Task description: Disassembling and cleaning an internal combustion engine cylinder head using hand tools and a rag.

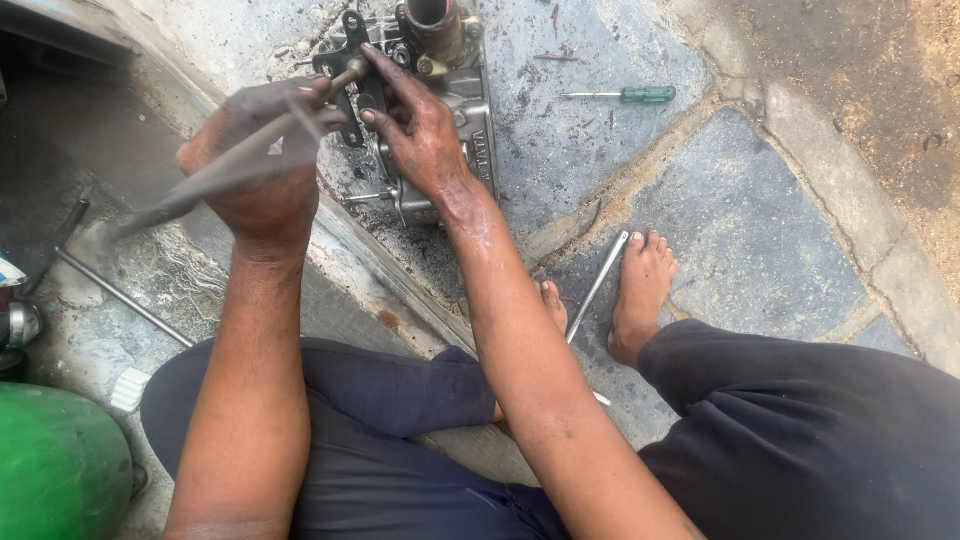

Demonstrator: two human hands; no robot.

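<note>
So left hand (262, 165) grip closed on a blurred metal rod (215, 178), right hand (420, 125) fingers pressing the greasy cast engine part (440, 95) at the stone step edge, green-handled screwdriver (625, 95) lying well apart on open paving.

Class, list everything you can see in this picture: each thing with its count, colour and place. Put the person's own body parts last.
Engine part: one, grey metal, greasy, on the stone floor at top centre.
Long tool: one, grey, blurred, held with its tip at the engine part.
Screwdriver: one, green handle, on the floor right of the engine part.
Metal rod: one, silver, on the floor between the feet.
Thin bar: one, grey, on the floor at left.
Green container: one, bottom left corner.
Trousers: dark blue.
Feet: two, bare.
Left hand: grips the long tool.
Right hand: rests on the engine part.
</note>
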